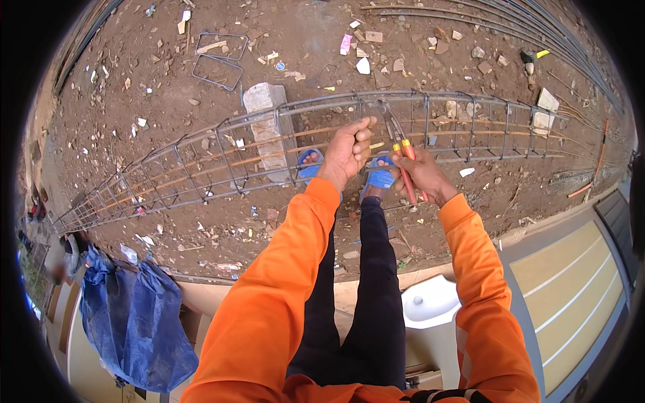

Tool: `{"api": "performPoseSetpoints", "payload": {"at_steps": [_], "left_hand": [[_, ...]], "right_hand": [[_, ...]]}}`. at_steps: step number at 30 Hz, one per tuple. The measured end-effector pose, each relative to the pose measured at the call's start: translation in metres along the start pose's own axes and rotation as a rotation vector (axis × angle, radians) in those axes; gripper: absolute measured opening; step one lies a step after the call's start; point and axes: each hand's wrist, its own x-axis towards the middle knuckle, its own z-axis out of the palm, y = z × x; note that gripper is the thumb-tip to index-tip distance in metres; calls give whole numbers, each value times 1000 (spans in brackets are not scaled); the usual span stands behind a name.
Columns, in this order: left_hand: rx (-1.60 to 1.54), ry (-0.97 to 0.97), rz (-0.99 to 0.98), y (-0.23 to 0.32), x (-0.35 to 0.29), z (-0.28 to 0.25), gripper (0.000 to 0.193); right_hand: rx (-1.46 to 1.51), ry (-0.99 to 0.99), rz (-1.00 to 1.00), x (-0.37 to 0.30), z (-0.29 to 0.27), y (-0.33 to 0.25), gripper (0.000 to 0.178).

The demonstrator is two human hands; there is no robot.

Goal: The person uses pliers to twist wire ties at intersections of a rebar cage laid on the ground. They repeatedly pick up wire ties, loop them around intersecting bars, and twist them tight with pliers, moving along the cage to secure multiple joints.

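Steel cage (426,124) ran over a concrete block (262,98). Right hand (424,173) gripped pliers (397,138) beside it; left hand (347,153) was clenched, contents unclear.

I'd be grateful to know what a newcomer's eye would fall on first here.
Probably the bright orange sleeves, rising from the lower edge, then the pincers with red-and-yellow handles in the right hand, near the centre. Next comes the long rebar cage stretching across the middle of the view, and the crumpled blue sheet at lower left.
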Motion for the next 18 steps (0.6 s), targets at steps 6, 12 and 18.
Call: {"api": "performPoseSetpoints", "payload": {"at_steps": [6,12,18], "left_hand": [[171,26,-30,22,-6,-4,19],[41,9,-102,24,-7,-5,18],[88,18,-89,26,-6,-4,18]], "right_hand": [[219,-205,12,-1,2,-6,41],[362,-259,17,-6,15,-15,41],[375,-274,-35,5,19,0,34]]}}
